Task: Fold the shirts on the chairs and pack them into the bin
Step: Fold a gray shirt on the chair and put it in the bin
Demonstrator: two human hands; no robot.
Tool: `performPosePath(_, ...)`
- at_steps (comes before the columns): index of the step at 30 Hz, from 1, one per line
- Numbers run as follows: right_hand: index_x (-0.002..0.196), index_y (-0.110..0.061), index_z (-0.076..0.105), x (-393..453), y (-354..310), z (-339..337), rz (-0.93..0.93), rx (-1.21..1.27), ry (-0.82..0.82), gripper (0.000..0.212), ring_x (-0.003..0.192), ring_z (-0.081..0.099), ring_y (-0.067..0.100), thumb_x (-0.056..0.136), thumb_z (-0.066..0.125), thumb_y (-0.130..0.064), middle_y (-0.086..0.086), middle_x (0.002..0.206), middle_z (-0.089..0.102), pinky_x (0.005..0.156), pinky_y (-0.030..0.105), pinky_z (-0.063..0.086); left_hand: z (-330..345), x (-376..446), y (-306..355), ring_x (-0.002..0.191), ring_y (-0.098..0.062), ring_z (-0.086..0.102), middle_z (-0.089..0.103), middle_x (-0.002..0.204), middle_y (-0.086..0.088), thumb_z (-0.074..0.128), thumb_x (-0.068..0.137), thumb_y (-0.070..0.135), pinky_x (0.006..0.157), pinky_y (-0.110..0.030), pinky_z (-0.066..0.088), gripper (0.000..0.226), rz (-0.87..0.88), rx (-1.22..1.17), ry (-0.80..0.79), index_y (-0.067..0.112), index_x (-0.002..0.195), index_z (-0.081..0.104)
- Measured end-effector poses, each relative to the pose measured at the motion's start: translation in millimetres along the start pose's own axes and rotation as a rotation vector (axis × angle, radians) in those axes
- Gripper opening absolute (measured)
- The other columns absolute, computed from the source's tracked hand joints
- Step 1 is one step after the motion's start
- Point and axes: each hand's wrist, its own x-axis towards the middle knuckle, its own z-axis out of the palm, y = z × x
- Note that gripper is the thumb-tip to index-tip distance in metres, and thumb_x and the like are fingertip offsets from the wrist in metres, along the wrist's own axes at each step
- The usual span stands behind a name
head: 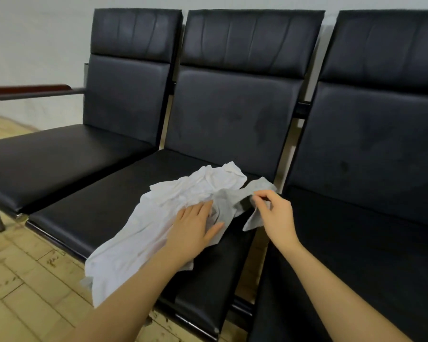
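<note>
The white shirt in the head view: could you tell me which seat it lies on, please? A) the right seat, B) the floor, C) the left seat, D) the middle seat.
D: the white shirt lies crumpled on the middle seat, its lower edge hanging over the front; the left hand lies flat on it and the right hand pinches a sleeve.

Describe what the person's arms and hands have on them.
Nothing is worn as far as the view shows. The left hand and right hand are bare, with no gloves, rings, watch or bands visible. Both forearms are bare to the bottom edge of the picture, with no sleeve in sight.
</note>
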Motion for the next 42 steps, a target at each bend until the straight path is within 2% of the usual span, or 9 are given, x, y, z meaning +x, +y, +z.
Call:
performPosePath(7,0.09,-0.014,0.069,-8,-17,-62,0.055,0.145,0.025,0.014,0.082,0.064,0.005,0.093,0.057,-0.009,-0.005,0.086,0.069,0.076,0.016,0.05,3,-5,27,0.132,-0.014,0.034,0.044,0.141,0.006,0.003,0.072,0.073,0.108,-0.028,0.015,0.093,-0.061,-0.091,-0.004,0.022,0.145,0.03)
performPosePath(11,0.087,-0.018,0.065,-25,-6,-79,0.11,0.105,0.015,0.016,0.061,0.057,0.003,0.096,0.052,-0.013,-0.001,0.077,0.064,0.058,0.018,0.045,16,-16,29,0.126,-0.016,0.043,0.052,0.135,0.003,0.026,0.082,0.07,0.102,-0.027,0.027,0.075,-0.019,-0.172,-0.149,0.022,0.138,0.04)
performPosePath(14,0.087,-0.024,0.061,-37,5,-83,0.183,0.062,-0.029,0.02,0.053,0.053,0.001,0.098,0.047,-0.016,-0.003,0.074,0.058,0.051,0.012,0.038,17,-20,29,0.12,-0.019,0.049,0.057,0.127,-0.001,0.051,0.094,0.043,0.101,-0.029,0.035,0.05,-0.029,-0.212,-0.084,0.018,0.136,0.045)
performPosePath(16,0.089,-0.029,0.062,-41,10,-82,0.193,-0.049,-0.124,0.016,0.065,0.053,0.004,0.098,0.049,-0.025,-0.005,0.084,0.055,0.068,0.018,0.041,17,-20,28,0.116,-0.02,0.052,0.06,0.122,-0.003,0.056,0.094,0.03,0.098,-0.029,0.039,0.042,-0.036,-0.221,-0.04,0.016,0.133,0.05)
performPosePath(19,0.089,-0.038,0.063,-46,13,-76,0.155,-0.321,-0.276,0.004,0.09,0.044,0.007,0.091,0.06,-0.035,-0.009,0.09,0.043,0.092,0.029,0.025,15,-22,28,0.097,-0.027,0.06,0.066,0.098,-0.007,0.059,0.092,0.026,0.083,-0.033,0.044,0.023,-0.025,-0.189,-0.016,0.011,0.106,0.069)
performPosePath(22,0.083,-0.029,0.067,-47,11,-78,0.122,-0.386,-0.23,0.005,0.095,0.042,0.011,0.088,0.066,-0.028,-0.01,0.088,0.039,0.09,0.029,0.025,16,-25,26,0.072,-0.022,0.061,0.062,0.077,-0.004,0.053,0.089,0.034,0.065,-0.033,0.05,0.032,-0.038,-0.275,0.118,0.009,0.082,0.072)
performPosePath(26,0.083,-0.026,0.068,-40,-5,-88,0.056,-0.333,-0.068,0.006,0.091,0.039,0.011,0.087,0.067,-0.022,-0.009,0.087,0.041,0.084,0.027,0.026,-14,-13,35,0.081,-0.012,0.055,0.057,0.088,0.001,0.059,0.093,0.016,0.076,-0.019,0.039,0.015,-0.099,-0.469,0.28,0.01,0.099,0.071)
performPosePath(33,0.081,-0.025,0.07,-17,-48,-88,-0.038,-0.219,0.077,0.007,0.09,0.044,0.017,0.087,0.067,-0.021,-0.009,0.082,0.041,0.092,0.046,0.041,-78,19,47,0.075,-0.015,0.055,0.056,0.08,-0.006,0.062,0.09,0.006,0.075,-0.002,0.036,0.013,-0.004,-0.482,0.531,0.007,0.096,0.073)
performPosePath(42,0.085,-0.024,0.071,5,-98,-96,-0.192,-0.153,0.209,0.005,0.086,0.048,0.016,0.088,0.066,-0.022,-0.013,0.083,0.043,0.089,0.047,0.045,-146,34,51,0.078,-0.018,0.057,0.055,0.087,-0.005,0.058,0.093,0.015,0.073,-0.04,0.051,0.019,0.13,-0.387,0.654,0.01,0.107,0.07)
